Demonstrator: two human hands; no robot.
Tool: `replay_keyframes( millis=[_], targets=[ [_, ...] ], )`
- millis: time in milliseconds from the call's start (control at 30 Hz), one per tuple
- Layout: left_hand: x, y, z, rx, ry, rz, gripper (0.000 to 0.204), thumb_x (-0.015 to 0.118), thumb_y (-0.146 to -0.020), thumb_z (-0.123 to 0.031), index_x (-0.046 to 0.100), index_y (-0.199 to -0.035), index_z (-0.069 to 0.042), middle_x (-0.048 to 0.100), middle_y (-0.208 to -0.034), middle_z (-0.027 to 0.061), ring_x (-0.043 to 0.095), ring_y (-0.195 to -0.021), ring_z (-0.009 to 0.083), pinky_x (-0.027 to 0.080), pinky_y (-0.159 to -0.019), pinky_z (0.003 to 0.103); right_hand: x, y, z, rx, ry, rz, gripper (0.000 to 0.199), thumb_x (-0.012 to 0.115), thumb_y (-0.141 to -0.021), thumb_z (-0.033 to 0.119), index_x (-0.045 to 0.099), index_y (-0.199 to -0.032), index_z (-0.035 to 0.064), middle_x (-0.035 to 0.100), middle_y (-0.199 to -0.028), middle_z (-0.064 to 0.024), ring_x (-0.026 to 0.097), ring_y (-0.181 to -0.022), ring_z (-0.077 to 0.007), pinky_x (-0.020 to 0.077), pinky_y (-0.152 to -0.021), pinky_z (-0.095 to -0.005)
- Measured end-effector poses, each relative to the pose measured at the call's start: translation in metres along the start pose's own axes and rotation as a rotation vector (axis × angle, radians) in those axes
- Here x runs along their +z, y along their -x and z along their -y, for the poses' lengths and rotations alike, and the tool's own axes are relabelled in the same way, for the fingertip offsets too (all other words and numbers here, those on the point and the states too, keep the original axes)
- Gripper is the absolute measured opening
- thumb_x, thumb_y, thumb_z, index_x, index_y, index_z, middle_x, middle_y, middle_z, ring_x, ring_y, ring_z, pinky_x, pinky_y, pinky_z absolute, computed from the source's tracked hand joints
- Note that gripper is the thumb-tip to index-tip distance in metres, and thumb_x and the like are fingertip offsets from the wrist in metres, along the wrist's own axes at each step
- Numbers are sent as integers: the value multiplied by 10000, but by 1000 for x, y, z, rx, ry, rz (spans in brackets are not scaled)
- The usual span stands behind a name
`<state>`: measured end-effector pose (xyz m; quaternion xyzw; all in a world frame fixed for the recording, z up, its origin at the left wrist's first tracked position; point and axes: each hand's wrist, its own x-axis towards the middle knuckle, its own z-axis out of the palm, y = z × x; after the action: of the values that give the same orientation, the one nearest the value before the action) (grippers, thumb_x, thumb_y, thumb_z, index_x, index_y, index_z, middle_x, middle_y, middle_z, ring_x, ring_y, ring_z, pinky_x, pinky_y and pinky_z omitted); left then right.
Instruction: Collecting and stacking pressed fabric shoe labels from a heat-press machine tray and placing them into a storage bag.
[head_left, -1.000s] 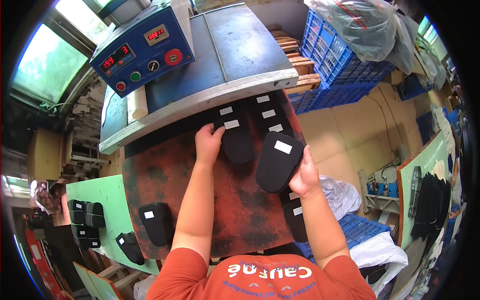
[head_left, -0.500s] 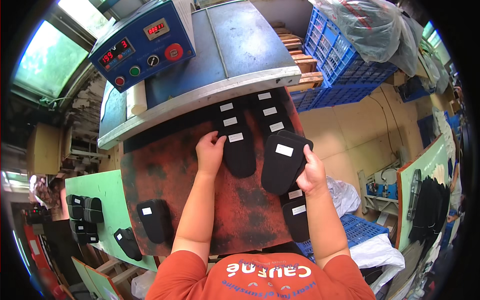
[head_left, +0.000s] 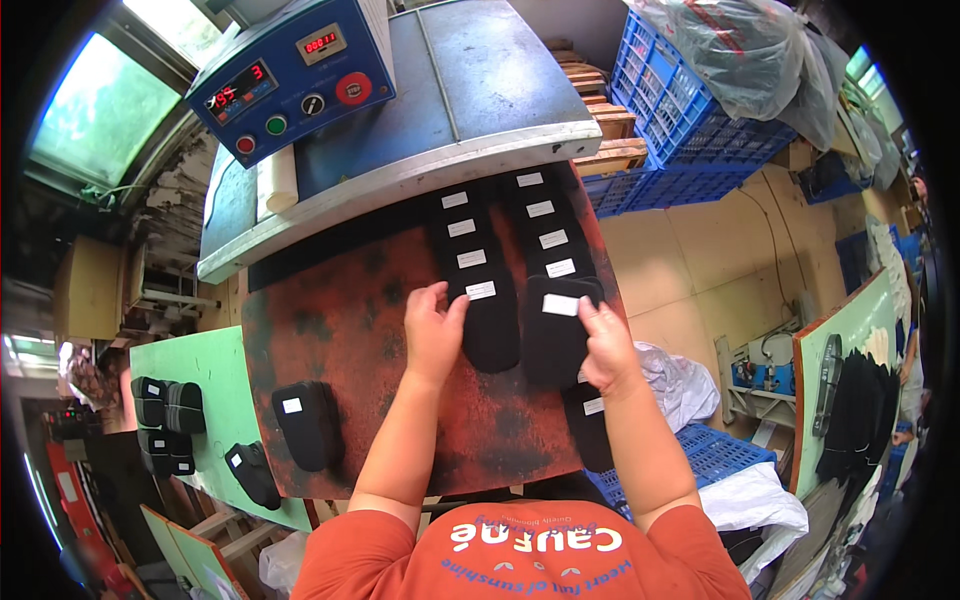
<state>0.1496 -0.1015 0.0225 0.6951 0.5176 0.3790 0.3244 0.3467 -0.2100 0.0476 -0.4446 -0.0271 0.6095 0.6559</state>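
Black insole-shaped pads with white labels overlap in two columns on the red-and-black worn board (head_left: 400, 420). My left hand (head_left: 432, 325) is beside the nearest pad (head_left: 492, 335) of the left column, thumb at its label's edge. Its fingers are slightly apart and nothing shows in them. My right hand (head_left: 607, 350) grips a small stack of black insole-shaped pads (head_left: 555, 345) by its right edge, thumb on top near the label. That stack hangs over the near end of the right column (head_left: 553, 239). More labelled pads (head_left: 590, 440) lie partly hidden under my right forearm.
A blue control box (head_left: 300, 85) stands on the metal press (head_left: 480, 80) beyond the board. Another pad stack (head_left: 306, 425) lies at the board's left. Bundled pads (head_left: 168, 405) rest on a green table (head_left: 215, 350). Blue crates (head_left: 660, 90) stand far right.
One more labelled pad now lies at the near end of the left column, and one more label shows in the right column. The stack in my right hand has shifted slightly left.
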Motion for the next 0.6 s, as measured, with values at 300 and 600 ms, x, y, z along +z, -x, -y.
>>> replay_keyframes(
  millis=[300, 600],
  targets=[
    [-10, 36, -8, -426, 386, 170, 252, 633, -797, -35, 572, -1033, 31, 596, -764, 9, 529, -597, 50, 446, -514, 186, 29, 28, -25, -58, 440, -14, 526, 537, -901, 162, 302, -1345, 9, 429, -1275, -160, 472, -1128, -225, 359, -975, -315],
    [-143, 69, 10, 202, -319, -273, 365, 674, -751, -54, 544, -1088, 2, 549, -1029, 122, 550, -907, 216, 462, -751, 315, 60, 81, -70, -330, 541, 204, 425, 552, -843, 37, 415, -1244, 2, 465, -1207, -120, 448, -1134, -199, 371, -953, -316]
  ],
)
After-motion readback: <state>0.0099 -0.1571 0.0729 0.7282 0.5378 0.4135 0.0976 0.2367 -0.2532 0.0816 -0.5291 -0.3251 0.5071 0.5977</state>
